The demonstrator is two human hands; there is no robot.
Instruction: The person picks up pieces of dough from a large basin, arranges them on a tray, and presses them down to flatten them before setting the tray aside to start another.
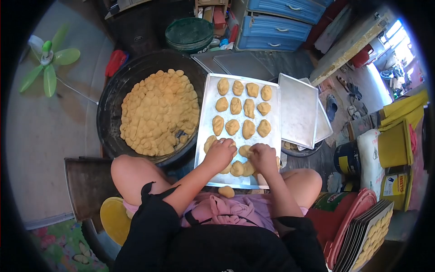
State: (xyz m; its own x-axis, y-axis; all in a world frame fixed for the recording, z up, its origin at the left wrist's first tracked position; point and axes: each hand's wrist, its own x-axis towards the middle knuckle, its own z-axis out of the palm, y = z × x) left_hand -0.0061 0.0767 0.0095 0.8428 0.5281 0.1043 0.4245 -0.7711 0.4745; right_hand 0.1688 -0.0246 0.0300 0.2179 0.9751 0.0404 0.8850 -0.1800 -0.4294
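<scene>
A silver tray (pixel 206 118) lies across my lap with rows of tan dough pieces (pixel 248 129) on it. My left hand (pixel 220 155) is over the tray's lower left part, its curled fingers on a dough piece (pixel 233 146). Toward the lower right, my right hand (pixel 263 157) has its fingers pressed together at another dough piece (pixel 245 151). Several more pieces (pixel 237 168) sit close together between and below the hands. One dough piece (pixel 226 191) rests on the cloth at the tray's near edge.
A large black basin (pixel 107 104) heaped with dough pieces stands left of the tray. Bare trays (pixel 299 111) lie at the right over another basin. A stack of trays (pixel 358 235) and a red lid (pixel 349 222) are at the lower right. Blue drawers (pixel 276 29) stand behind.
</scene>
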